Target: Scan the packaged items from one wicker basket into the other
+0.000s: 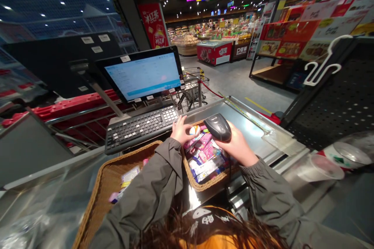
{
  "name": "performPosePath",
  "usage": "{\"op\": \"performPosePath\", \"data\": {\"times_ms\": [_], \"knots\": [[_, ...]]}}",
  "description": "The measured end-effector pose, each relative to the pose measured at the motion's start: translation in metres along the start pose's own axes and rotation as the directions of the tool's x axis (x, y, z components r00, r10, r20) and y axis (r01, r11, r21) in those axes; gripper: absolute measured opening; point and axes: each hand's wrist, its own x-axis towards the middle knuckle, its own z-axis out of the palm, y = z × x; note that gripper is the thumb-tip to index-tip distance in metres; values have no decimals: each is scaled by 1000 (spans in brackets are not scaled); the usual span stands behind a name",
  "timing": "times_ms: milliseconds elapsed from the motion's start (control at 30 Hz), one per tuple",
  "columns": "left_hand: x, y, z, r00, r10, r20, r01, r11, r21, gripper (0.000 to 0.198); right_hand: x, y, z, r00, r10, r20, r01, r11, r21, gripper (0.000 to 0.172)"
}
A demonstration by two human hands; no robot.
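Observation:
In my right hand (238, 146) is a black handheld barcode scanner (218, 127), its head over the far end of a wicker basket (201, 187). Packets in pink, white and blue (206, 151) fill that basket. My left hand (181, 131) pinches a small round white-and-orange item (194, 130) at the basket's far left edge, close to the scanner. What kind of item it is, I cannot make out. Under my left forearm stands a larger wicker basket (99, 186) with a few small packages (130, 176); the sleeve hides part of it.
A keyboard (143, 126) and a lit monitor (146, 76) stand beyond my left hand. The metal counter (248, 122) runs to the right. Clear plastic cups (321, 167) and a white-lidded tub (347, 155) sit at the right. Shopping carts (193, 85) are behind the counter.

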Motion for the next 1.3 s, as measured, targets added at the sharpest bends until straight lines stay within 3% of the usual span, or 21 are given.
{"op": "performPosePath", "data": {"times_ms": [167, 333, 533, 700, 900, 1067, 1300], "knots": [[-10, -23, -50, 992, 82, -100, -110, 941, -320, 46, 1, -5, 3, 1000, -5, -29, 5, 1000, -1, 59], [-30, -37, -67, 982, 123, -140, -177, 852, -492, 63, 0, -19, 13, 993, -94, 78, 96, 995, -27, 70], [-59, -63, -91, 986, 95, -134, -139, 916, -375, 63, -1, -43, 26, 927, -236, 291, 252, 968, -18, 75], [-89, -79, -115, 978, 152, -145, -195, 914, -357, 69, 1, -64, 45, 851, -314, 421, 352, 936, -12, 69], [-119, -86, -133, 987, 108, -116, -131, 967, -218, 58, -3, -84, 67, 806, -316, 500, 359, 933, 11, 74], [-139, -92, -142, 989, 63, -130, -78, 991, -110, 51, -7, -94, 81, 788, -323, 524, 365, 931, 25, 66], [-165, -109, -150, 990, 39, -136, -62, 984, -170, 55, -14, -104, 93, 780, -369, 505, 404, 914, 43, 65]]}}
